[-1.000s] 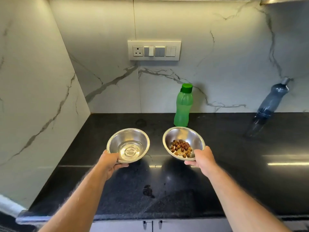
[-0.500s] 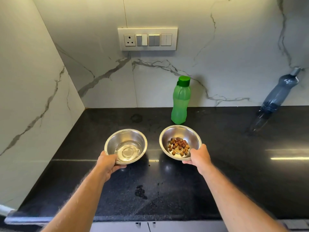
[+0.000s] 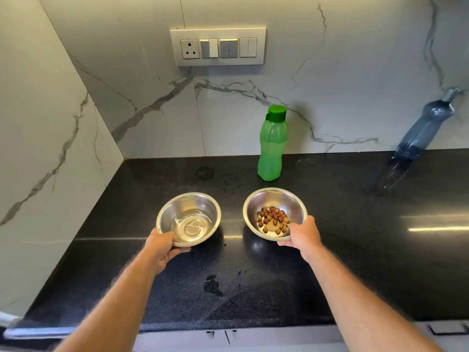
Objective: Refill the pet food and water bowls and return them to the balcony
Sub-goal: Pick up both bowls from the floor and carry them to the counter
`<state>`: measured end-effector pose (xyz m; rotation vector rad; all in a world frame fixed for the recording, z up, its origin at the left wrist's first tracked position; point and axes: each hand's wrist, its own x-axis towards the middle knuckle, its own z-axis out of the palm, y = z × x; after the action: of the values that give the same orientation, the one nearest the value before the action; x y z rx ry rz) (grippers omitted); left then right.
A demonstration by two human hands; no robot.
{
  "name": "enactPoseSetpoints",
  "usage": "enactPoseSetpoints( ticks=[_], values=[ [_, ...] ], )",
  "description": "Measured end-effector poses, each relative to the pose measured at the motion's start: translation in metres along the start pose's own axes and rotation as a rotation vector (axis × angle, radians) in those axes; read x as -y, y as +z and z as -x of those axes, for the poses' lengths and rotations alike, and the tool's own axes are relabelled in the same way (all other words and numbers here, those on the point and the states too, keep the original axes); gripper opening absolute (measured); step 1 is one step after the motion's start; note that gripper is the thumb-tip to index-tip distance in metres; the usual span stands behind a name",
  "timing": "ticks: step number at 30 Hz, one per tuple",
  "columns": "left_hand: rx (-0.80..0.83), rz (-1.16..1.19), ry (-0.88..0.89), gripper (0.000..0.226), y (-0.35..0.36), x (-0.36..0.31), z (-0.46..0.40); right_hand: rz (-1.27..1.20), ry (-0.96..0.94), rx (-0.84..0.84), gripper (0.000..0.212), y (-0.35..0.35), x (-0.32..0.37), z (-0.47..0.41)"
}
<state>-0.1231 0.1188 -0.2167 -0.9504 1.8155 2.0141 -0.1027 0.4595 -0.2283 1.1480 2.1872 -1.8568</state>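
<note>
Head view: the left hand [image 3: 162, 246] grips the near rim of a round stainless-steel water bowl [image 3: 189, 217], thumb over the lip and fingers curled under its base. Clear water [image 3: 190, 226] lies shallow in the bottom, with ripples on its surface. The right hand [image 3: 303, 233] grips the near right rim of a matching steel food bowl [image 3: 274, 213] in the same way, thumb on the rim and fingers beneath. A small heap of brown, blocky kibble [image 3: 272, 219] sits in its bottom, leaving part of the shiny base bare. The two bowls are side by side, apart from each other, over the glossy black speckled countertop [image 3: 355, 250]; whether they rest on it or are lifted just clear of it cannot be told. Behind the food bowl a translucent green plastic bottle [image 3: 272, 144] with a darker green cap stands upright by the white, grey-veined marble backsplash [image 3: 330, 72]. A smoky grey bottle [image 3: 421, 130] stands far right, and a switch panel [image 3: 218, 47] is set in the wall.
</note>
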Motion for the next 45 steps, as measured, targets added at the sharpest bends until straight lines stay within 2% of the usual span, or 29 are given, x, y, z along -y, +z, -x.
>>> enactPoseSetpoints(
  ticks=[8, 30, 33, 37, 42, 45],
  values=[
    [0.010, 0.007, -0.011, 0.034, -0.004, 0.001, -0.005, 0.001, 0.003, -0.001, 0.050, 0.008, 0.001, 0.004],
    [-0.019, -0.082, 0.017, 0.038, -0.007, 0.001, 0.006, -0.015, 0.018, 0.026, 0.050, 0.004, 0.000, 0.019],
    [-0.022, -0.077, 0.017, 0.035, -0.008, 0.001, 0.008, 0.060, -0.001, -0.024, 0.045, 0.004, 0.000, 0.021],
    [-0.038, -0.059, -0.016, 0.030, -0.005, -0.001, 0.010, 0.276, -0.086, -0.129, 0.045, 0.003, 0.002, 0.021],
    [-0.071, -0.062, -0.051, 0.031, -0.003, -0.007, 0.014, 0.279, -0.060, -0.045, 0.052, -0.001, 0.012, 0.023],
    [-0.092, -0.042, -0.054, 0.033, -0.003, -0.009, 0.019, 0.331, -0.077, -0.050, 0.063, -0.003, 0.016, 0.024]
  ],
)
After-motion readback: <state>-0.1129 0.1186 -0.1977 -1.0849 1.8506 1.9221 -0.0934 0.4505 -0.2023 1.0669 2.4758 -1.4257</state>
